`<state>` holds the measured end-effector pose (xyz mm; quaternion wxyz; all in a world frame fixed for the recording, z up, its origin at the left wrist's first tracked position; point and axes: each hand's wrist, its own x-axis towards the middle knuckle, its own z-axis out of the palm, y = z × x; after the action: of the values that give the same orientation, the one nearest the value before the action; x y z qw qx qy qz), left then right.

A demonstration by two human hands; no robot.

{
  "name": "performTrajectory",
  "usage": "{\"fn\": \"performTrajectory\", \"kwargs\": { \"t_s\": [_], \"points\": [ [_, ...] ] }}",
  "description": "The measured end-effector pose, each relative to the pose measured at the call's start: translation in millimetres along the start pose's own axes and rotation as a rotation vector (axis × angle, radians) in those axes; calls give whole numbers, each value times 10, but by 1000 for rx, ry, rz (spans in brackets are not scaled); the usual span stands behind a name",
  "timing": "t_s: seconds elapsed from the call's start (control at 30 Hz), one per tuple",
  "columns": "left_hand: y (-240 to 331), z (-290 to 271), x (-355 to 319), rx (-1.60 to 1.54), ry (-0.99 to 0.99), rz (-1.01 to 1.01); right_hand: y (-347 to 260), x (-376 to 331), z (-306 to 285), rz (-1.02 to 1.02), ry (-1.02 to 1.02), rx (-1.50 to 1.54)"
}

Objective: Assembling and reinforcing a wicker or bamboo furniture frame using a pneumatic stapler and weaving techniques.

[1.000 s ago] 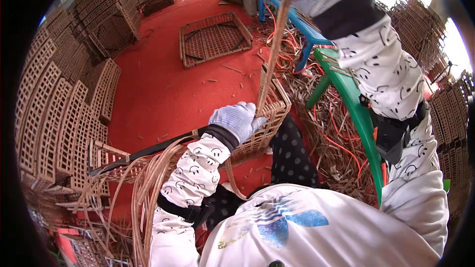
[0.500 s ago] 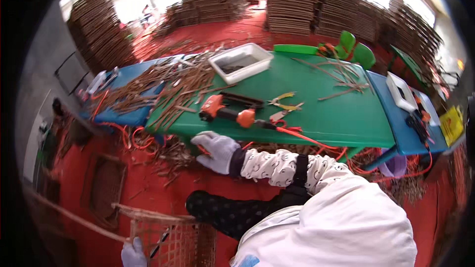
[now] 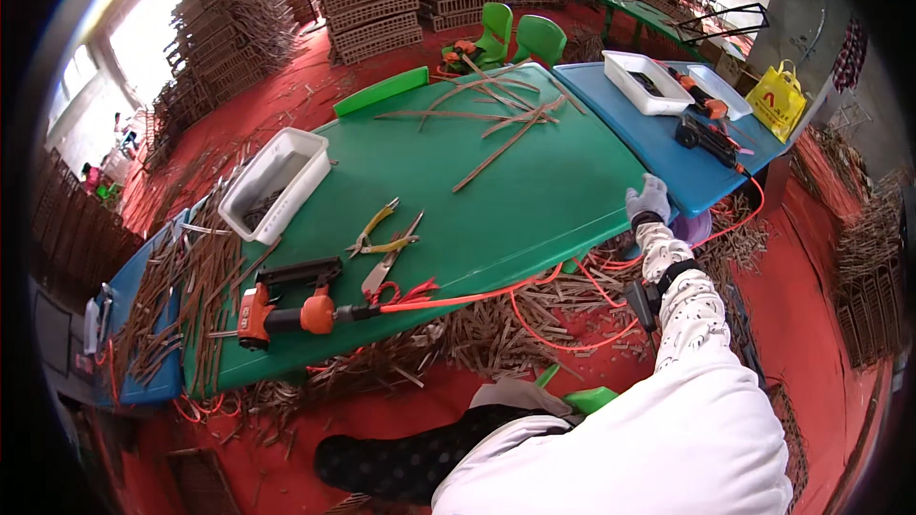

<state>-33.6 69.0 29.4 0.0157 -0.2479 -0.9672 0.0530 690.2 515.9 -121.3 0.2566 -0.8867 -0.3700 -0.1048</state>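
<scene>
My right hand [image 3: 649,198], in a pale glove, reaches out on a white patterned sleeve and rests against the near edge where the green table [image 3: 534,191] meets the blue table [image 3: 668,148]. Whether its fingers grip the edge is unclear. My left hand is out of view. An orange nail gun [image 3: 286,310] lies at the green table's near left, its orange hose [image 3: 534,310] running down to the floor. Yellow-handled pliers [image 3: 377,227] and a second pair of pliers [image 3: 389,265] lie beside it. Long brown cane strips [image 3: 496,119] are scattered across the far end.
A white tray [image 3: 277,181] sits on the green table, another white tray [image 3: 654,81] and a black tool [image 3: 701,133] on the blue one. Cane strips pile at the left [image 3: 181,296] and on the red floor [image 3: 496,334]. Green chairs [image 3: 520,33], stacked woven panels [image 3: 382,0] and a yellow bag [image 3: 778,95] stand beyond.
The view has swung from a woven basket on the floor round to the tables. My right hand has shifted along the table's near edge to its right end. My left hand has dropped out of view.
</scene>
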Motion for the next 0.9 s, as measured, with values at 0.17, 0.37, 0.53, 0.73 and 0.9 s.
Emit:
{"fn": "performTrajectory", "kwargs": {
  "t_s": [0.17, 0.37, 0.53, 0.73, 0.9],
  "points": [
    [-220, 165, 58, -11, 58, 74, 687, 1024, -93, 156, -15, -187],
    [226, 275, 252, 68, 14, 36, 966, 2110, 180, 169, -79, -300],
    [504, 270, 47, 117, 9, -4, 1182, 2633, 433, 164, -201, -306],
    [579, 242, -25, 184, 14, -19, 1230, 2886, 440, 298, -79, -261],
    [533, 66, 239, 225, 34, 35, 485, 2378, 276, 217, -112, -255]
  ]
}}
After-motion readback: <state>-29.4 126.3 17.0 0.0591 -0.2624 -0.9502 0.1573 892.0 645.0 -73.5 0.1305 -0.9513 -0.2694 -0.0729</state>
